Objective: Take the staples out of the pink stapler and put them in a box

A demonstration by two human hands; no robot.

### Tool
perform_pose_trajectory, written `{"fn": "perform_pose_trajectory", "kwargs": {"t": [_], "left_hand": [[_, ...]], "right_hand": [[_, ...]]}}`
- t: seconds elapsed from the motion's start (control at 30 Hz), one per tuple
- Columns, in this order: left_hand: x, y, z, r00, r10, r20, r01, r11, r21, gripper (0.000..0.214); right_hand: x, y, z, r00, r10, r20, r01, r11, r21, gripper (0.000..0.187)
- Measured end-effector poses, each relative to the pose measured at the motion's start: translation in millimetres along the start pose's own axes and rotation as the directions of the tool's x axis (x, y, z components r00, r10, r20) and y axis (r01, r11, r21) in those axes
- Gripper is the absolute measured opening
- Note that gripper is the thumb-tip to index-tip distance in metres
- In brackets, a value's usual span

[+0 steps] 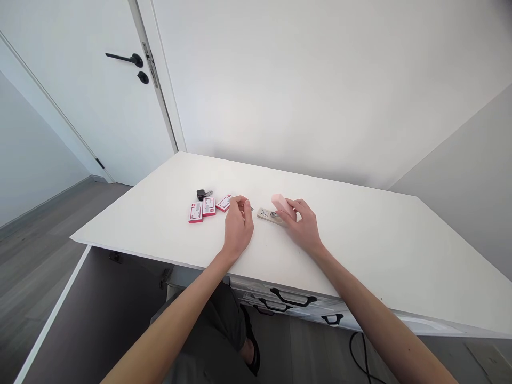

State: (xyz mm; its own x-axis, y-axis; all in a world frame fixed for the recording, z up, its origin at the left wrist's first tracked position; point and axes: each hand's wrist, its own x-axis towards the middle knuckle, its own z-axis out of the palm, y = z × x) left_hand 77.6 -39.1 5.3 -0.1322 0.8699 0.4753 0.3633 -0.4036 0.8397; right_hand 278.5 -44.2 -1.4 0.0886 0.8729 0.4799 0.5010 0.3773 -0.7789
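Observation:
My right hand [303,224] is closed around a small pale pink block-shaped object [281,202], held tilted above the white tabletop. Under it lies a flat beige case [264,213] with a dark pattern on its face. A small metal piece [274,214] shows on that case, close to my right fingertips. To the left, my left hand [239,226] rests low over the top with its fingers pinched together. A tiny metallic tip shows beside those fingers; what they hold is mostly hidden.
Three small red-and-white boxes [208,206] lie left of my left hand. Behind them is a black-headed key [204,194]. Below the white tabletop [372,245] are drawers with black handles [294,297] and an open cabinet door [96,314]. A dark cable [365,357] lies on the floor.

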Motion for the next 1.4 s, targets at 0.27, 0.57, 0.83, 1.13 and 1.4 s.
{"fn": "perform_pose_trajectory", "kwargs": {"t": [0.27, 0.57, 0.83, 1.13, 1.4], "left_hand": [[-1, 1, 0.4, 0.997, -0.043, 0.058, 0.043, 0.999, -0.011, 0.013], [-1, 6, -3.2, 0.938, -0.056, 0.341, 0.103, 0.987, -0.123, 0.02], [-2, 14, -5.6, 0.895, 0.015, 0.446, 0.057, 0.987, -0.148, 0.03], [0, 8, -2.7, 0.925, -0.064, 0.374, 0.108, 0.989, -0.097, 0.029], [0, 3, -0.5, 0.943, -0.009, 0.332, -0.03, 0.993, 0.113, 0.025]], "right_hand": [[-1, 3, 1, 0.999, -0.007, 0.046, 0.01, 0.998, -0.059, 0.045], [-11, -15, 1, 0.895, -0.447, -0.001, 0.44, 0.882, -0.166, 0.041], [-11, -17, 4, 0.85, -0.524, 0.062, 0.527, 0.843, -0.108, 0.015], [-8, -11, 6, 0.894, -0.448, -0.024, 0.442, 0.888, -0.127, 0.004], [-5, -17, -1, 0.993, -0.081, -0.083, 0.09, 0.991, 0.103, 0.023]]}}
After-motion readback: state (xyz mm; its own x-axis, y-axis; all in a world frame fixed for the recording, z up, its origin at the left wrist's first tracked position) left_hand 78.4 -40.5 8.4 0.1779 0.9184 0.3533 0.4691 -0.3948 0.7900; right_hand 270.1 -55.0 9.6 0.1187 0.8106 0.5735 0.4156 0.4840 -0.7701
